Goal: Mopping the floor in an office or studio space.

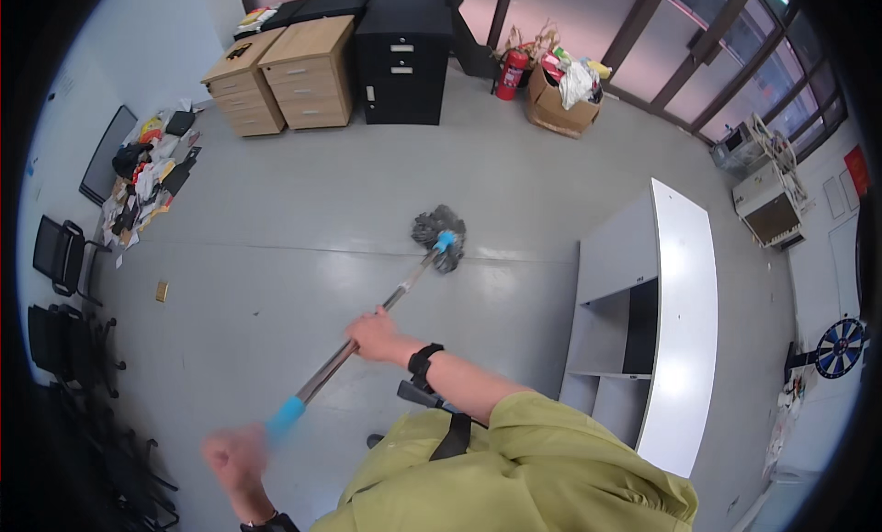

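A mop with a metal handle (pixel 329 371) slants across the view, its grey string head (pixel 428 229) resting on the floor. A light-blue socket (pixel 444 241) joins head and handle. My right hand (pixel 375 335) wraps around the middle of the handle. At the lower left, my left hand (pixel 238 453) is closed about the top end, by the light-blue grip (pixel 285 417); it looks blurred. Each wrist wears a black band.
To the right stands a white counter (pixel 682 325) with open shelves. Wooden drawer cabinets (pixel 310 77) and a black cabinet (pixel 403 63) line the back, near a fire extinguisher (pixel 511 74) and a filled cardboard box (pixel 561 108). A litter pile (pixel 148 174) and black chairs (pixel 62 256) lie left.
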Demonstrator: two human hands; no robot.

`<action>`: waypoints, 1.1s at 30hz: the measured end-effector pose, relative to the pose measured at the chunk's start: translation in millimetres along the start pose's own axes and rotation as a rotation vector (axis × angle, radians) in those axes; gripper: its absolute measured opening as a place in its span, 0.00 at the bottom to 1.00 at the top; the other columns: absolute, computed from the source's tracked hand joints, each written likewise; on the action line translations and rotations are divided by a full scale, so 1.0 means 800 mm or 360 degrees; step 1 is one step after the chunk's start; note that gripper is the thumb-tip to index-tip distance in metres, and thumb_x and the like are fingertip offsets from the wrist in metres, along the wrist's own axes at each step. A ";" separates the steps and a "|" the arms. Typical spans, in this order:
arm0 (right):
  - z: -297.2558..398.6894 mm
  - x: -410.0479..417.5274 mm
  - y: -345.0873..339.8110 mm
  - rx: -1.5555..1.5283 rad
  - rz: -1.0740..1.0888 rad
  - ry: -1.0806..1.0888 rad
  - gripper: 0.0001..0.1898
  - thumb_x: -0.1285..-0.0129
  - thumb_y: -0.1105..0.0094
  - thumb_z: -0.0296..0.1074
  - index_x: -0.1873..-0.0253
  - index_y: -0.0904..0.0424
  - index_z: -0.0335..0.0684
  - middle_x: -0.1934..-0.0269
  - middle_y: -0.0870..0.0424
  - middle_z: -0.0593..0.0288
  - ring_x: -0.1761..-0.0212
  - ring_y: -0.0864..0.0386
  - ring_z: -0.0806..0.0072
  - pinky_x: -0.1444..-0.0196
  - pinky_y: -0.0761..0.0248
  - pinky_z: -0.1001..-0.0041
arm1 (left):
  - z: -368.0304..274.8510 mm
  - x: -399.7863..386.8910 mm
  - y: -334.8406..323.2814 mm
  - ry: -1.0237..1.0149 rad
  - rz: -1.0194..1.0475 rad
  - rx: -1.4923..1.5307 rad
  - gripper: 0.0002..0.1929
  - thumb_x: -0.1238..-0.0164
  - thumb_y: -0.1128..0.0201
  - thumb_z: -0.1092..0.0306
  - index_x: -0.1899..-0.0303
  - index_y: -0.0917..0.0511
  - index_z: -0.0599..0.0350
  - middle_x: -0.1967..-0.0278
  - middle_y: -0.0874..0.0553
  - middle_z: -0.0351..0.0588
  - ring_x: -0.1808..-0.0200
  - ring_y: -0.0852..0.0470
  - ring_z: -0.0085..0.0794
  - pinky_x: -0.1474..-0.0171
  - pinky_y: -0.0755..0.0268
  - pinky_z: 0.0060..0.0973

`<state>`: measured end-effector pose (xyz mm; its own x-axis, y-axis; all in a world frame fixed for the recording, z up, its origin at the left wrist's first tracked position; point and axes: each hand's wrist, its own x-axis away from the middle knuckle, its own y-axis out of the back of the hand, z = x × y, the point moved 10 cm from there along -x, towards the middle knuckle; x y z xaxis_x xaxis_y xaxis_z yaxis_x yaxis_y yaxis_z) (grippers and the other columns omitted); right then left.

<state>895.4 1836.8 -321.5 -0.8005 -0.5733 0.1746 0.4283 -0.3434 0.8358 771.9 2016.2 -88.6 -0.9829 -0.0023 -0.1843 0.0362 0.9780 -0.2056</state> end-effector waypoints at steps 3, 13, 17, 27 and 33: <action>-0.096 0.020 0.035 0.0122 -0.0020 -0.0195 0.07 0.50 0.39 0.35 0.66 0.21 0.45 0.64 0.19 0.63 0.53 0.24 0.64 0.47 0.39 0.56 | 0.068 -0.033 -0.035 0.0169 0.0033 -0.0569 0.19 0.49 0.50 0.81 0.91 0.46 0.51 0.94 0.35 0.38 0.90 0.35 0.23 0.60 0.32 0.33; -0.349 0.132 0.111 0.0151 -0.0320 -0.0841 0.06 0.44 0.43 0.37 0.66 0.21 0.45 0.59 0.20 0.60 0.48 0.26 0.64 0.45 0.38 0.56 | 0.183 -0.148 -0.301 0.0417 0.0824 -0.0064 0.19 0.47 0.44 0.81 0.89 0.44 0.57 0.89 0.32 0.37 0.84 0.35 0.24 0.51 0.32 0.34; -0.303 0.090 0.107 0.0191 -0.0039 -0.0713 0.10 0.39 0.47 0.42 0.68 0.20 0.45 0.63 0.18 0.57 0.52 0.24 0.61 0.42 0.41 0.54 | 0.134 -0.163 -0.250 0.0386 0.0513 -0.0089 0.17 0.53 0.46 0.79 0.91 0.44 0.55 0.90 0.34 0.38 0.85 0.36 0.24 0.56 0.32 0.35; -0.103 -0.068 0.173 -0.0140 0.0036 0.0147 0.09 0.47 0.44 0.36 0.75 0.20 0.39 0.73 0.18 0.51 0.64 0.19 0.56 0.54 0.32 0.61 | -0.071 -0.218 -0.176 -0.0213 0.0454 -0.0165 0.21 0.47 0.40 0.69 0.91 0.42 0.55 0.93 0.34 0.40 0.91 0.38 0.27 0.72 0.37 0.29; -0.182 -0.119 0.200 -0.0132 -0.0018 -0.0068 0.06 0.46 0.45 0.36 0.72 0.21 0.43 0.73 0.19 0.53 0.64 0.21 0.52 0.58 0.30 0.60 | -0.018 -0.320 -0.174 -0.0310 0.0546 0.0096 0.22 0.46 0.40 0.71 0.90 0.44 0.55 0.92 0.35 0.40 0.91 0.37 0.31 0.79 0.40 0.30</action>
<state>1101.3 1728.1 -280.0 -0.8218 -0.5376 0.1889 0.4511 -0.4112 0.7921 1015.9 1883.9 1.3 -0.8593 0.2774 -0.4297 0.3730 0.9147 -0.1553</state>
